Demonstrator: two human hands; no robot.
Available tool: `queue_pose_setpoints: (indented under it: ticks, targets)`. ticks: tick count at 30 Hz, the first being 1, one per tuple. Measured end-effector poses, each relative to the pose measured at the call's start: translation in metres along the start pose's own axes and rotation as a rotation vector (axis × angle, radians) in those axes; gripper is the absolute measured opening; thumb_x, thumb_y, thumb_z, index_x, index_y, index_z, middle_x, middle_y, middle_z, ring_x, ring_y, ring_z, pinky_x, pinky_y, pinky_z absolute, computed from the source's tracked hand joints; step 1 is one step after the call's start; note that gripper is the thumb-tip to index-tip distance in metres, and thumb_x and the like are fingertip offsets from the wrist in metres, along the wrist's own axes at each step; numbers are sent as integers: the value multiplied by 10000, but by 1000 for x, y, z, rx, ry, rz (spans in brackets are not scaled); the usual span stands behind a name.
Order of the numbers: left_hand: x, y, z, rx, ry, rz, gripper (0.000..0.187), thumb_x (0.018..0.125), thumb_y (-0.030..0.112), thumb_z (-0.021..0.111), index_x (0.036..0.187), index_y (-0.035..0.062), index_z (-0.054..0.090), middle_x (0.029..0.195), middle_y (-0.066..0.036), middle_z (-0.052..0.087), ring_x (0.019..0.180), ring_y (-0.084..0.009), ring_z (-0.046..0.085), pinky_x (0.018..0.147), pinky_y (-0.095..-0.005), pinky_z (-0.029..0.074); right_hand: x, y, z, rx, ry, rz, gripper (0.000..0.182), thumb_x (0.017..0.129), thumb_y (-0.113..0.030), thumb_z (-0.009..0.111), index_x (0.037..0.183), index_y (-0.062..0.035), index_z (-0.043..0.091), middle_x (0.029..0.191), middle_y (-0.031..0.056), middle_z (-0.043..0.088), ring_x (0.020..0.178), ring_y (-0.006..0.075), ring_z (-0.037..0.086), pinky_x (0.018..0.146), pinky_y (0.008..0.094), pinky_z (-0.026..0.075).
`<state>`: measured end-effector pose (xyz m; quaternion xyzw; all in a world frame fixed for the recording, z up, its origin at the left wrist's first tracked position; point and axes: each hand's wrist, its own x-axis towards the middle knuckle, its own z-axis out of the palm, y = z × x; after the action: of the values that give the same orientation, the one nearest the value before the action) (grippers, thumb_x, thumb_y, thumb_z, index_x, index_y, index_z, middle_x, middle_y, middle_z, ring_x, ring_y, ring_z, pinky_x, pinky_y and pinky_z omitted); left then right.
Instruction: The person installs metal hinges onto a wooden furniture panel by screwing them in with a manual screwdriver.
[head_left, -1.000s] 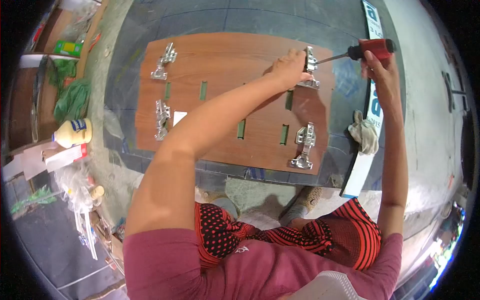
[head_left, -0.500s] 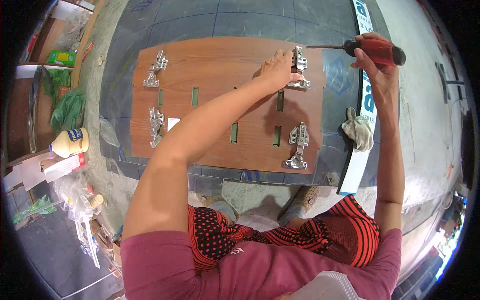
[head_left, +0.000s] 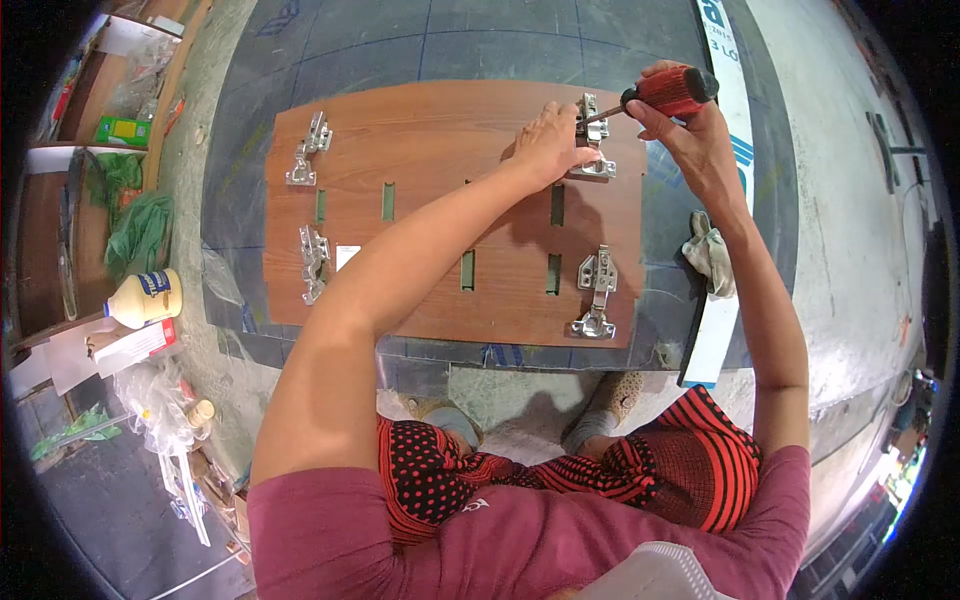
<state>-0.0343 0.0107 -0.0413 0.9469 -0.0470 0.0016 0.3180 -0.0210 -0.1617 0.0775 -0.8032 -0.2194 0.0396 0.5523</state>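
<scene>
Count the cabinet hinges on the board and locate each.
4: far-left hinge, near-left hinge, near-right hinge, far-right hinge by the left hand; its forearm could hide others.

"3 LO" on white strip (head_left: 738,112)

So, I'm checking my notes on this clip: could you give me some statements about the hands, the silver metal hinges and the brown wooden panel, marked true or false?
1. Four silver metal hinges sit on the brown wooden panel. True.
2. The left hand is at the lower-left hinge. False: it is at the upper-right hinge.
3. The right hand holds a red-and-black-handled screwdriver. True.
4. The crumpled off-white cloth lies on the panel. False: it lies over the long white strip with blue lettering, right of the panel.
5. The screwdriver's shaft points toward the upper-right hinge. True.
</scene>
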Motion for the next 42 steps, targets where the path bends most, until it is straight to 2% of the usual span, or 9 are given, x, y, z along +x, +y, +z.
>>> queue_pose_setpoints:
  ticks: [7,13,16,22,28,34,36,40,42]
  targets:
    - [-1,-3,2,-6,16,15,614,712,407,718,1113,6,485,1064,-190,523,1041,-374,536,858,-465,444,2,0,-10,112,-119,-109,412,812,-241,707,1136,-56,531,966,60,626,846,123,596,674,271,522]
    - [-1,0,0,-9,1,9,589,715,401,713,1085,3,486,1064,-192,519,1041,-374,533,856,-469,443,5,0,-7,-108,-126,102,423,829,-211,684,1185,-63,511,1062,63,616,851,128,589,663,260,519]
    - [-1,-1,-1,-17,-5,8,590,716,401,712,1086,2,483,1068,-191,518,1046,-373,530,858,-470,441,3,-4,-6,228,-134,-59,440,816,-223,697,1179,-64,506,1014,67,624,789,117,585,649,254,515]
    - [0,-1,1,1,-14,10,607,718,403,711,1110,3,475,1073,-191,516,1055,-373,529,861,-471,443,6,0,-9,-187,-72,59,502,806,-226,707,1233,-76,490,1011,62,617,768,113,570,594,245,473]
    - [-1,-3,1,7,-11,20,615,719,411,711,1111,1,475,1086,-191,513,1056,-368,531,865,-472,439,6,1,-12,229,-171,-40,466,797,-217,714,1179,-57,502,917,35,606,718,104,560,572,237,449]
    - [0,-1,1,15,-16,15,603,731,408,703,1110,-3,476,1088,-199,511,1054,-370,530,860,-476,435,8,4,-10,-127,-151,108,452,815,-226,693,1189,-55,504,985,40,613,766,93,559,601,240,451]
    - [-1,0,-2,12,-30,6,600,735,408,700,1110,-3,476,1088,-201,511,1054,-372,529,859,-476,435,7,3,-10,232,-120,17,436,800,-259,709,1135,-53,519,927,41,621,732,90,553,590,242,447]
    - [-1,-2,-1,-6,-33,23,600,738,408,701,1112,-4,476,1095,-204,508,1058,-378,524,867,-468,433,9,2,-12,260,-151,-2,423,803,-264,703,1126,-60,522,908,51,619,702,90,544,587,245,442]
    - [1,-3,1,-10,-21,42,600,738,406,703,1111,-5,476,1091,-206,510,1053,-381,526,866,-465,435,10,3,-16,-55,-180,40,406,806,-282,699,1105,-61,535,949,49,622,725,97,550,609,255,449]
